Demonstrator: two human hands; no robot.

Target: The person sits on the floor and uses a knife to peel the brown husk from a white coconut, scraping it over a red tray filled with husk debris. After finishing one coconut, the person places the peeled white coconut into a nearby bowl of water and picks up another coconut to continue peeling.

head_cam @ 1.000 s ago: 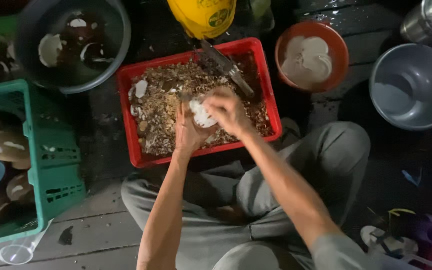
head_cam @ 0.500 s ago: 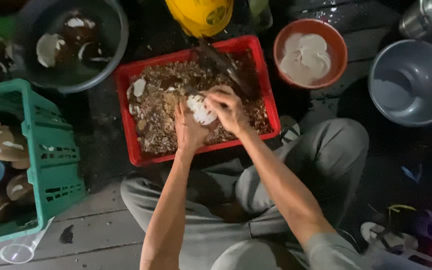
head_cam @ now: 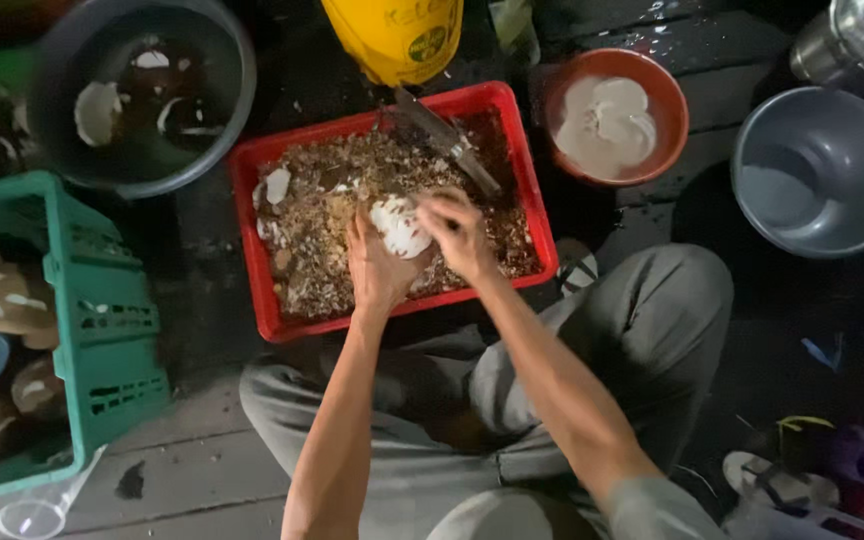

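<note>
Two hands over one red tray. The left hand [head_cam: 377,265] cups a white, curved piece [head_cam: 399,228], its fingers wrapped under it in a closed grip. The right hand [head_cam: 460,232] sits on the piece's right edge with fingers curled tight; whether its grip encloses a small tool cannot be told. The piece is held just above the middle of the red tray [head_cam: 257,245], which lies on the plank floor [head_cam: 202,470] directly in front of the seated person's grey-trousered knees [head_cam: 652,310].

Containers, counted: one red rectangular tray, filled with brown shavings and a few white fragments, with one dark-bladed knife [head_cam: 449,148] lying across its far right corner; one dark round basin [head_cam: 217,110] at far left, holding brown shell halves with white insides; one orange-brown bowl [head_cam: 667,105] at far right of the tray, holding pale white pieces; one grey plastic bowl [head_cam: 820,170] further right, its contents not clear; one green slatted crate [head_cam: 102,310] at left, holding brown rounded shells.

One yellow container [head_cam: 397,35] stands at the far edge beyond the tray; it bears a round green-and-yellow label low on its right side. One metal pot [head_cam: 852,40] shows at the far right corner.
</note>
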